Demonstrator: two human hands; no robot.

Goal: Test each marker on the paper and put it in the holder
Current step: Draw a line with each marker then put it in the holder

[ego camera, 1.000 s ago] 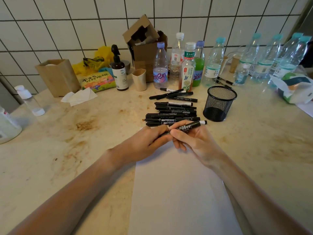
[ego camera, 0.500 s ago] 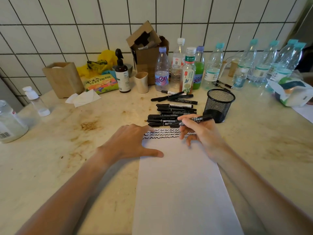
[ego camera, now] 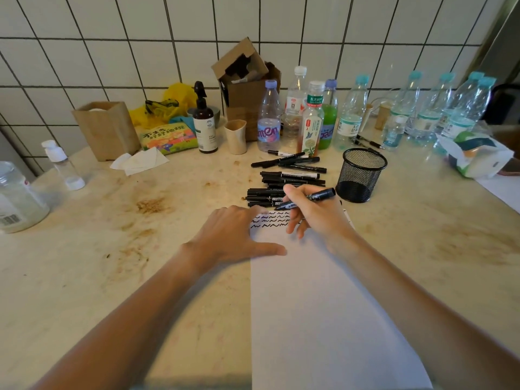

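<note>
Head view: 1 wide view looking down at a stained worktop (ego camera: 140, 277) set against a tiled wall.
Paper: a white sheet of paper (ego camera: 323, 319) runs from the near edge up toward the middle of the worktop. Wavy black test lines (ego camera: 270, 220) cross its far end.
Left hand: the left hand (ego camera: 233, 237) lies flat with its fingers spread on the paper's far left corner, thumb stretched across the sheet, holding it down.
Right hand: the right hand (ego camera: 312, 215) pinches 1 black marker (ego camera: 306, 199) between thumb and fingers. The marker is tilted, with its tip at the test lines at the far end of the paper.
Other markers: a pile of black markers (ego camera: 284, 184) lies just beyond the paper's far edge.
Holder: a black mesh holder (ego camera: 361, 175) stands upright just right of the pile, near the writing hand. No marker shows inside it.
Behind: bottles (ego camera: 312, 119) and a cardboard box (ego camera: 244, 88) line the worktop's far edge.
Doing it well: probably keep the left hand pressing so the sheet cannot slide. Draw a short, light stroke on bare paper beside the earlier lines, so a faint mark is easy to judge.
</note>
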